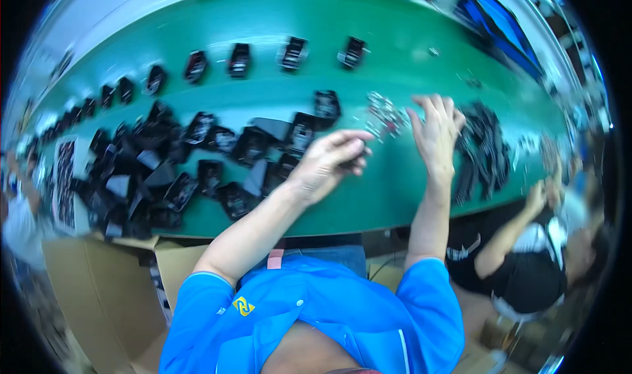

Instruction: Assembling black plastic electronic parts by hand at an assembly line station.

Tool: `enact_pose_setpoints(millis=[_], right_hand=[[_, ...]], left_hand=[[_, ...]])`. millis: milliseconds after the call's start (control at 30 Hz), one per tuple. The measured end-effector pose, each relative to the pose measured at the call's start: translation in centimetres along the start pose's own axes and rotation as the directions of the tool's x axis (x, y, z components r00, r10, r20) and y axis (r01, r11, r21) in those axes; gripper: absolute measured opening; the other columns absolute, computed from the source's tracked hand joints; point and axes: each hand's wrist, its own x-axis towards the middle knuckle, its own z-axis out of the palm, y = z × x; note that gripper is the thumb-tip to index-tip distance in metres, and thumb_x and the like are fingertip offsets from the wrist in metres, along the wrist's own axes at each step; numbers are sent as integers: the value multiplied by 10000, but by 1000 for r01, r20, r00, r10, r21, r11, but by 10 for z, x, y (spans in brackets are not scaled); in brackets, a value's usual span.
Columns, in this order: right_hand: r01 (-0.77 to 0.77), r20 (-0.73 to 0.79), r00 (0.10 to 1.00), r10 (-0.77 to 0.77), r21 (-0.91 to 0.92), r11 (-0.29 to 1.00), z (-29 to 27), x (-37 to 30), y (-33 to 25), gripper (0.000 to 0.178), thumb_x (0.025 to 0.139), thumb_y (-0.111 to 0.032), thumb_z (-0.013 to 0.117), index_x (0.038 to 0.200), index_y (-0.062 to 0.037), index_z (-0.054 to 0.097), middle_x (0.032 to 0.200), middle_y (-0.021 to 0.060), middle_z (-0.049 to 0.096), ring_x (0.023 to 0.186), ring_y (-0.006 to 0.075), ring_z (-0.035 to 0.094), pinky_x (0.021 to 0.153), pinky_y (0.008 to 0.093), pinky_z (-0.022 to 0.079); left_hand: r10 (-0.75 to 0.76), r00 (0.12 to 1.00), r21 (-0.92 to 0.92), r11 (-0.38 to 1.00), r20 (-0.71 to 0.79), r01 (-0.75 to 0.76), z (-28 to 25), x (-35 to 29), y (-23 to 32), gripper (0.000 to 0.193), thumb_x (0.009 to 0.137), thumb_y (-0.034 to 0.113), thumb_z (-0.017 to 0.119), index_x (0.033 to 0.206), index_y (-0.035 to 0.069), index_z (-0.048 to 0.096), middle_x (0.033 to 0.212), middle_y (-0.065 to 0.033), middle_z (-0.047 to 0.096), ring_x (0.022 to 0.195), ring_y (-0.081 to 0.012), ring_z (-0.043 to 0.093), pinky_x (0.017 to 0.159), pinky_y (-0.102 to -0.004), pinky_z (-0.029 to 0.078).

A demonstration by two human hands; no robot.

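My left hand (331, 162) is over the green table, beside the right end of a heap of black plastic housings (141, 157). Its fingers are curled together with the thumb pressed on them; a bit of something dark shows at the fingertips, too blurred to name. My right hand (436, 133) is stretched out, fingers apart, with nothing visible in it. It lies between a small pile of shiny metal parts (385, 115) and a bundle of black ribbed strips (484, 150). A black housing (326, 105) rests just beyond my left hand.
Black devices (240, 60) stand in a spaced row along the far side of the green table (276, 219). An open cardboard box (105, 295) is at the near left edge. Another person in a black cap (530, 278) works at the right. A screen (500, 28) stands far right.
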Motion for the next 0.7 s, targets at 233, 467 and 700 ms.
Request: enact_pose_setpoints(millis=[233,467,700], right_hand=[[21,290,957,-7,-42,999,28,2,5,168,803,-178,696,945,-124,623,892,58,646,967,274,546,942,438,353],[64,149,985,-88,156,986,20,-3,-8,129,864,-101,661,980,-111,605,911,44,595,947,224,525,1021,424,334],[106,-4,993,-117,461,881,1,-6,-8,163,943,-129,631,1097,-80,654,957,53,636,872,201,547,903,331,407]], left_hand=[[26,997,-40,999,71,-23,-6,3,-11,236,979,133,641,1197,41,638,961,-50,641,784,-96,600,673,-214,496],[53,996,-67,997,69,-48,-7,1,-11,185,967,165,665,1126,69,654,899,-21,631,687,-76,579,596,-199,481],[33,993,-53,998,111,-27,-3,3,-12,186,949,152,685,1111,62,668,904,-42,653,705,-92,592,607,-210,493]])
